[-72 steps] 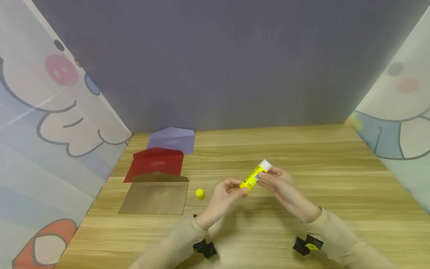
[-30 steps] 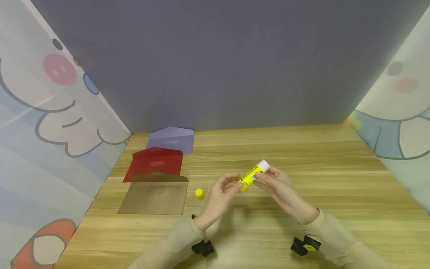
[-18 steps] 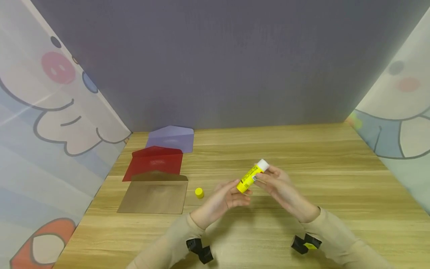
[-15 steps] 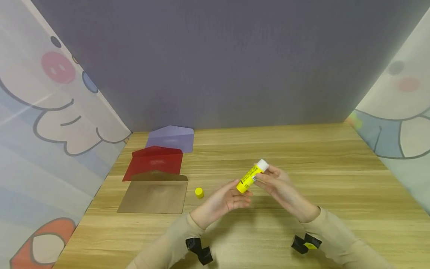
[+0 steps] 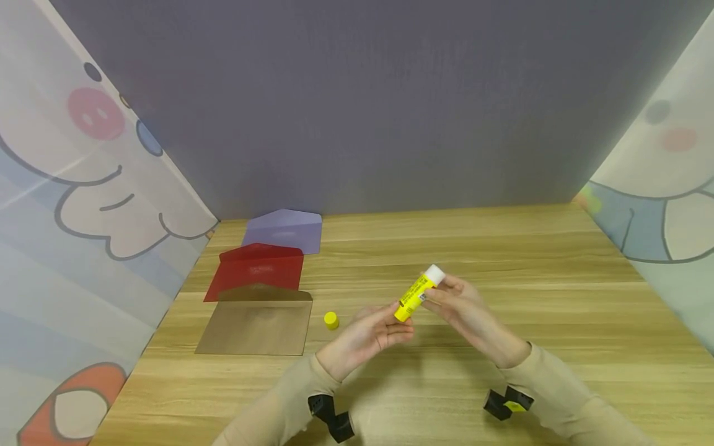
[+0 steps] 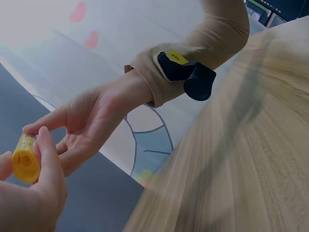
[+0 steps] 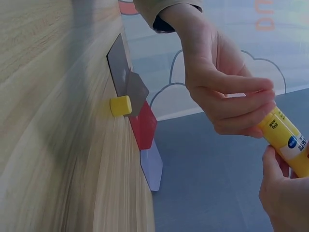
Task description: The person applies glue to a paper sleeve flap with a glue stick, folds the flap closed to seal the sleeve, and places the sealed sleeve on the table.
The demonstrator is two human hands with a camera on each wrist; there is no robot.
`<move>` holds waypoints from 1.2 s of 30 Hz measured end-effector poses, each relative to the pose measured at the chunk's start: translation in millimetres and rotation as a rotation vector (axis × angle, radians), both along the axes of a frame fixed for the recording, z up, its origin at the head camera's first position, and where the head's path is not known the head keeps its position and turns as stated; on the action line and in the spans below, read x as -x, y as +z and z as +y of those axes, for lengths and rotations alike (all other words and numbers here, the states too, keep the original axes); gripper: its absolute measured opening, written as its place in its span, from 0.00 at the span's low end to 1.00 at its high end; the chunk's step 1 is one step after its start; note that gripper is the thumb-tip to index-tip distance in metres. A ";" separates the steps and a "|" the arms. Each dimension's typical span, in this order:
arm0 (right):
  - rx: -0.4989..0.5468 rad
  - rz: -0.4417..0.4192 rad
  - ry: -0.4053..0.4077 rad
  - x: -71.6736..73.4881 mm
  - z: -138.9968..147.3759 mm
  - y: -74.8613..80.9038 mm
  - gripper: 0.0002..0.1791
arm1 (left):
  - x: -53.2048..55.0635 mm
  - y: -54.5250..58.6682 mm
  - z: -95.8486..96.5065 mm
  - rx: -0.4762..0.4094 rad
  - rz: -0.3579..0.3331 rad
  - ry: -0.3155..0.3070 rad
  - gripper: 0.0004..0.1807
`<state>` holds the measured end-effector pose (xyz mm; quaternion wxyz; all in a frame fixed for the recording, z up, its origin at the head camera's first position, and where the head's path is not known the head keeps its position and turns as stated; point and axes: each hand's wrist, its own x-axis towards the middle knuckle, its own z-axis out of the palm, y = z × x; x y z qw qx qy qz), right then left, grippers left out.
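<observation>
A yellow glue stick [image 5: 411, 301] with a white top slants in the air above the table, between both hands. My right hand [image 5: 474, 319] grips its barrel near the white end, thumb along the side. At the lower yellow end, the thumb and fingers of my left hand [image 5: 365, 337] pinch the base. The left wrist view shows the round base of the glue stick [image 6: 26, 162] flanked by fingers. In the right wrist view, left fingers curl over the end of the glue stick [image 7: 285, 135]. Its yellow cap [image 5: 331, 320] stands on the table, left of the hands.
On the left of the wooden table [image 5: 530, 266] lie a brown envelope [image 5: 253, 328], a red envelope [image 5: 256, 272] and a purple envelope [image 5: 284, 234], flaps open and overlapping in a row. A grey panel [image 5: 379, 124] rises behind the table. Patterned cloths hang at both sides.
My left hand has rotated at the base of the glue stick, its palm turning upward and its fingers shifting round the end. The right hand keeps its grip almost unmoved. Cap and envelopes stay put.
</observation>
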<state>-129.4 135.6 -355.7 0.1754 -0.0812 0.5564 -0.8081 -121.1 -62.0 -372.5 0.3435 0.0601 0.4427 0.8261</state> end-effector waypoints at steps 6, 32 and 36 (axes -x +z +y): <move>-0.042 -0.006 -0.017 -3.6 -0.6 2.8 0.25 | -2.1 -3.5 2.0 0.049 0.120 0.044 0.10; -0.041 -0.067 -0.092 -9.4 -7.6 9.0 0.24 | -15.3 -1.1 10.6 0.719 1.458 0.595 0.14; -0.028 -0.079 -0.115 -9.1 -9.7 7.9 0.22 | -11.8 -1.1 10.7 0.854 1.767 0.681 0.13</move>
